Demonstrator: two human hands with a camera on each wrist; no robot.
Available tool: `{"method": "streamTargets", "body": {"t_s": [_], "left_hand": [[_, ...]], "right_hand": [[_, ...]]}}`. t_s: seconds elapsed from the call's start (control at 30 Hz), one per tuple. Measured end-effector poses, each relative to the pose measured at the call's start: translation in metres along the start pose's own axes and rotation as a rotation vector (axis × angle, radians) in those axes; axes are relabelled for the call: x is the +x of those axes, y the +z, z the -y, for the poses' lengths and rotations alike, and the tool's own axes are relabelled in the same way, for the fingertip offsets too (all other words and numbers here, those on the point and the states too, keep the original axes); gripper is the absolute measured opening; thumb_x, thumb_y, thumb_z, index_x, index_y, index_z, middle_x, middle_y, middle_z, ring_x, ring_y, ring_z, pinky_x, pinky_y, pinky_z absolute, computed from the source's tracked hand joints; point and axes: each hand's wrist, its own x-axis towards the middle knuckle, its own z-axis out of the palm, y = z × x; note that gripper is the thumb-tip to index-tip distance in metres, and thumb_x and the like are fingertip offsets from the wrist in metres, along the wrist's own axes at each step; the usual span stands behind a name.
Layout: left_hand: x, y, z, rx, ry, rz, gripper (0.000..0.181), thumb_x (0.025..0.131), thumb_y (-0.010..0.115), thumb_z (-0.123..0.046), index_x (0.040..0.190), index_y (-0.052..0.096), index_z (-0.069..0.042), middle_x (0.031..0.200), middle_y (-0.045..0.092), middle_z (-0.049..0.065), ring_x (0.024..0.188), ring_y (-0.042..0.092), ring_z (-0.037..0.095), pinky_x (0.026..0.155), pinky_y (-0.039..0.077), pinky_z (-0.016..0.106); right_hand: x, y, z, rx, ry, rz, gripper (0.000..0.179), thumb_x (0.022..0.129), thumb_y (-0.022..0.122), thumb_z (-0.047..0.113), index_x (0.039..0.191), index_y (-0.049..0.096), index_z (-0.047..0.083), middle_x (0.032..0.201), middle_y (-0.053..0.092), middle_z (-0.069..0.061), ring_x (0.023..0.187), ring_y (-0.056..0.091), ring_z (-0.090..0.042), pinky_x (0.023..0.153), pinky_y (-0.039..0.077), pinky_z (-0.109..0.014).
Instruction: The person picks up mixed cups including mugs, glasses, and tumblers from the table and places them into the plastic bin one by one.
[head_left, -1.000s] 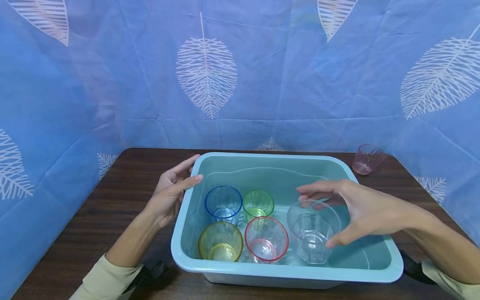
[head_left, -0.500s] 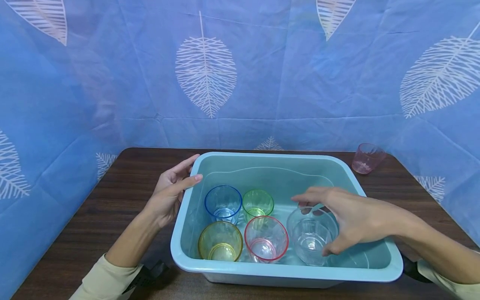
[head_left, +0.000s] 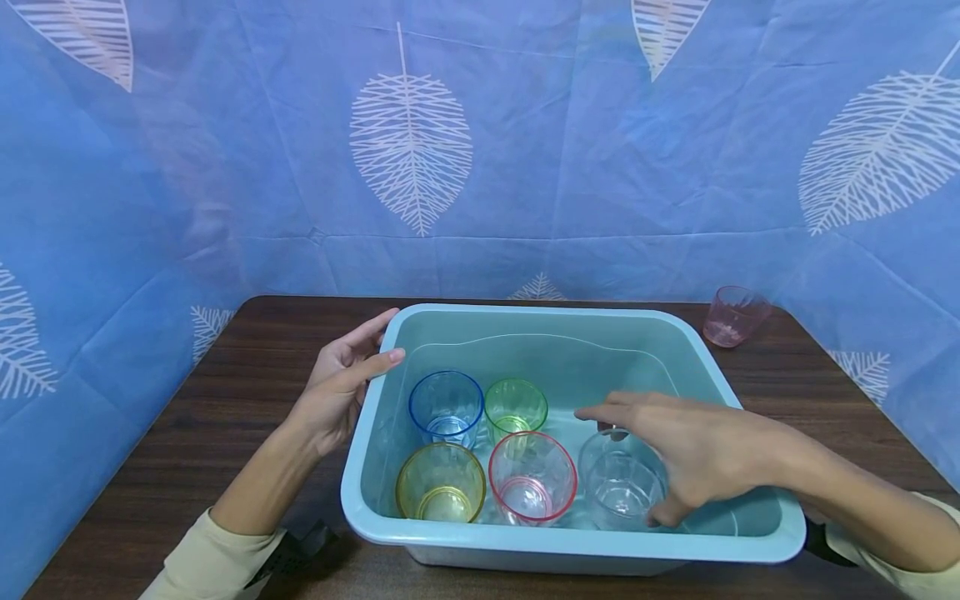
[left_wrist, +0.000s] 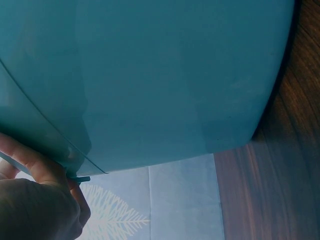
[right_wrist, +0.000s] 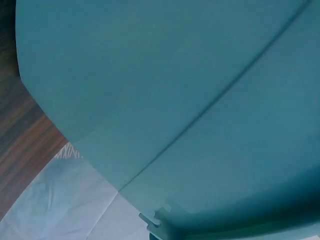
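Note:
In the head view my left hand grips the left rim of a light-blue plastic basin, thumb over the edge and fingers outside. The left wrist view shows that hand at the rim as well. Inside the basin, my right hand holds a clear glass around its upper part, thumb at the near right and fingers at the far side. To its left stand a red-rimmed glass, a yellow glass, a green glass and a blue glass, all upright.
A pink glass stands on the dark wooden table at the far right, outside the basin. Behind the table hangs a blue cloth with white leaf prints. The basin's outer wall fills most of the right wrist view.
My right hand has moved down into the basin, and the clear glass has sunk lower with it, towards the basin floor. The left hand and the other glasses stay put.

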Motion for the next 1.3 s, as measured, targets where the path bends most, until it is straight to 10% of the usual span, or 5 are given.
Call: {"method": "streamTargets", "body": {"t_s": [0.2, 0.67, 0.83, 1.0, 1.3], "left_hand": [[0.0, -0.001, -0.001, 0.002, -0.002, -0.008, 0.064, 0.102, 0.06, 0.0, 0.16, 0.036, -0.006, 0.11, 0.056, 0.006, 0.082, 0.075, 0.009, 0.068, 0.064, 0.025], [-0.001, -0.002, -0.001, -0.004, -0.009, -0.018, 0.064, 0.102, 0.06, 0.0, 0.161, 0.036, -0.007, 0.113, 0.055, 0.007, 0.084, 0.075, 0.009, 0.069, 0.064, 0.025], [0.0, -0.001, 0.0, -0.004, -0.011, -0.012, 0.064, 0.102, 0.06, 0.0, 0.161, 0.036, -0.007, 0.112, 0.055, 0.006, 0.085, 0.075, 0.009, 0.07, 0.064, 0.026], [0.001, -0.001, 0.0, -0.006, -0.004, -0.01, 0.064, 0.101, 0.06, 0.0, 0.161, 0.036, -0.007, 0.111, 0.055, 0.006, 0.082, 0.075, 0.01, 0.068, 0.064, 0.025], [0.0, -0.001, 0.0, -0.012, -0.008, 0.002, 0.064, 0.102, 0.058, 0.001, 0.161, 0.035, -0.006, 0.109, 0.054, 0.005, 0.081, 0.075, 0.009, 0.067, 0.064, 0.025]], "right_hand": [[0.001, -0.007, -0.005, 0.107, -0.068, -0.023, 0.104, 0.072, 0.095, 0.041, 0.158, 0.04, 0.018, 0.141, 0.056, 0.002, 0.131, 0.053, -0.03, 0.096, 0.056, -0.05], [-0.018, -0.036, -0.028, 0.097, -0.264, -0.578, 0.07, 0.08, 0.09, 0.009, 0.142, 0.061, 0.019, 0.119, 0.071, 0.014, 0.104, 0.069, -0.003, 0.073, 0.057, -0.02], [-0.025, -0.041, -0.038, 0.274, -0.224, -0.623, 0.063, 0.082, 0.083, -0.006, 0.14, 0.063, 0.01, 0.116, 0.073, 0.005, 0.101, 0.072, -0.007, 0.057, 0.05, -0.02], [-0.029, -0.046, -0.041, 0.346, -0.213, -0.675, 0.06, 0.084, 0.078, -0.014, 0.139, 0.063, 0.006, 0.116, 0.073, -0.007, 0.1, 0.074, -0.014, 0.081, 0.061, -0.019], [-0.031, -0.047, -0.054, 0.492, -0.291, -0.767, 0.052, 0.085, 0.069, -0.023, 0.133, 0.063, -0.006, 0.115, 0.074, -0.011, 0.097, 0.074, -0.017, 0.08, 0.061, -0.019]]}}
